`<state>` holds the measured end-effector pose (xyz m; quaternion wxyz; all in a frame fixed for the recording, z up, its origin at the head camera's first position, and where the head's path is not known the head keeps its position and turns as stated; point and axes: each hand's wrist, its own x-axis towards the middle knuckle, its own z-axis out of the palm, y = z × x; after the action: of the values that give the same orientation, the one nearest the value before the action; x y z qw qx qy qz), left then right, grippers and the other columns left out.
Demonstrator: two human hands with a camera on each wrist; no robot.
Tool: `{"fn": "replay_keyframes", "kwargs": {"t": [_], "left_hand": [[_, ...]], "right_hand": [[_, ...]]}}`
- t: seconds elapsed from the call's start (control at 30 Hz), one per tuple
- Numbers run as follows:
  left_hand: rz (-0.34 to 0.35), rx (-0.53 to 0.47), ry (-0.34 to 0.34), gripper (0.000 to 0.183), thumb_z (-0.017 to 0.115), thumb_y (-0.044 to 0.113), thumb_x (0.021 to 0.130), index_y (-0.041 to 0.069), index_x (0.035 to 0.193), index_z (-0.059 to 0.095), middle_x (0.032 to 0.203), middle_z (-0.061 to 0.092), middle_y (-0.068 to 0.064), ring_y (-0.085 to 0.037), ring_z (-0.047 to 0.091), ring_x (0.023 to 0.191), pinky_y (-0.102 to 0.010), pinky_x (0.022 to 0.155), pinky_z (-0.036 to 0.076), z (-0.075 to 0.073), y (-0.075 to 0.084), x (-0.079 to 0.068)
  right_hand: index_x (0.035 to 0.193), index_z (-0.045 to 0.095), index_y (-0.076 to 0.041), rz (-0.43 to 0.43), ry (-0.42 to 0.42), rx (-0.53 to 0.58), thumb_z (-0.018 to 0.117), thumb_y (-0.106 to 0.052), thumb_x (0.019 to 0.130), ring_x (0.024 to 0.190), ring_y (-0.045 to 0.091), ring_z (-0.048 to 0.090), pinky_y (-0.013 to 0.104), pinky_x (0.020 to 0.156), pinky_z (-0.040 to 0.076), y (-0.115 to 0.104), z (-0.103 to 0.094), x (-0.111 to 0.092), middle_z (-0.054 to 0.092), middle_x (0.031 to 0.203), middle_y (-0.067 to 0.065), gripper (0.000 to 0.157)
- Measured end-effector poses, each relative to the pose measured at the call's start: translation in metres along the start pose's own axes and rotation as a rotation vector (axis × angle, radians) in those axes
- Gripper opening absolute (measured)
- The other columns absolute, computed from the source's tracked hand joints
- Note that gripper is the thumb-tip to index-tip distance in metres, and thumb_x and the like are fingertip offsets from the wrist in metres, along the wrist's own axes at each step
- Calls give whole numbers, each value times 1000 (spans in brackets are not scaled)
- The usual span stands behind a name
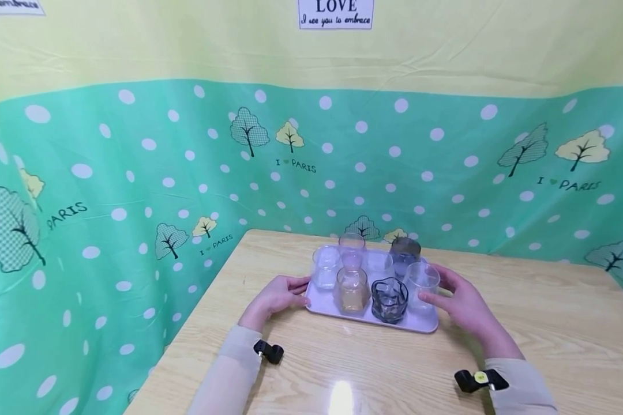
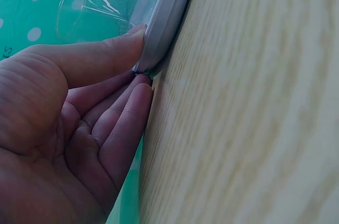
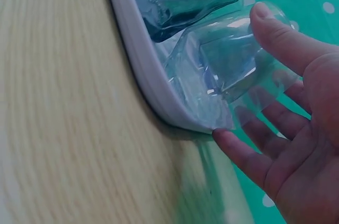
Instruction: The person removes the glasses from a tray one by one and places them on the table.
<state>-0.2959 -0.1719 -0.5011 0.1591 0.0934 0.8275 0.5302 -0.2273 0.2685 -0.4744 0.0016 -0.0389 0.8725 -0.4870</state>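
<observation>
Left hand [image 1: 282, 295] pinches the left end of the lilac tray [image 1: 319, 301], thumb on its edge and fingers at its underside; at the right end, the right hand [image 1: 462, 302] curls round a clear glass [image 1: 419, 281]. Lying on the wood-grain surface [image 1: 311, 363], the tray looks stiff and light, best held by both short ends; its loose glasses [image 1: 352, 291] seem slick, breakable and apt to slide.

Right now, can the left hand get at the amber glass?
Probably yes: along the front, only bare tray lies between the left hand and the amber glass. The hand pinches the tray, so it would have to let go first.
</observation>
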Motion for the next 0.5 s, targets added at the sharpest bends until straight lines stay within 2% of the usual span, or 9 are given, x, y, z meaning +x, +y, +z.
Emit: {"fn": "replay_keyframes", "kwargs": {"t": [0.2, 0.4, 0.43, 0.47, 0.5], "left_hand": [[6, -7, 2, 70, 89, 3, 83, 0, 147, 61, 145, 65, -14, -31, 58, 140, -46, 121, 40, -2, 2, 1], [5, 4, -1, 69, 89, 3, 83, 0, 147, 62, 145, 66, -13, -30, 58, 140, -46, 122, 40, -1, -1, 1], [7, 5, -1, 69, 89, 4, 83, 0, 147, 62, 144, 66, -13, -30, 58, 140, -47, 122, 40, 0, -1, 1], [8, 3, -1, 69, 89, 4, 83, 0, 147, 62, 144, 66, -13, -31, 58, 140, -47, 122, 40, 0, -1, 2], [10, 3, -1, 69, 89, 3, 83, 0, 147, 62, 144, 66, -13, -31, 58, 140, -47, 122, 40, 0, -1, 2]], "right_hand": [[167, 34, -5, 10, 20, 0, 83, -54, 90, 148, 53, 39, 71, 117, 38, -4, -1, 2, 39, 166, 26, 103], [167, 30, -3, 6, 65, 26, 80, -50, 95, 146, 53, 42, 70, 116, 40, -3, -7, -1, 40, 165, 29, 100], [168, 30, -3, 6, 74, 36, 80, -49, 95, 146, 53, 42, 62, 115, 46, -3, -9, -1, 41, 165, 29, 99], [168, 30, -4, 10, 82, 44, 79, -50, 96, 147, 52, 43, 59, 115, 47, -3, -10, -2, 41, 164, 28, 98], [168, 30, -4, 14, 90, 49, 79, -50, 96, 147, 51, 43, 50, 113, 50, -2, -12, -2, 42, 164, 27, 98]]}}
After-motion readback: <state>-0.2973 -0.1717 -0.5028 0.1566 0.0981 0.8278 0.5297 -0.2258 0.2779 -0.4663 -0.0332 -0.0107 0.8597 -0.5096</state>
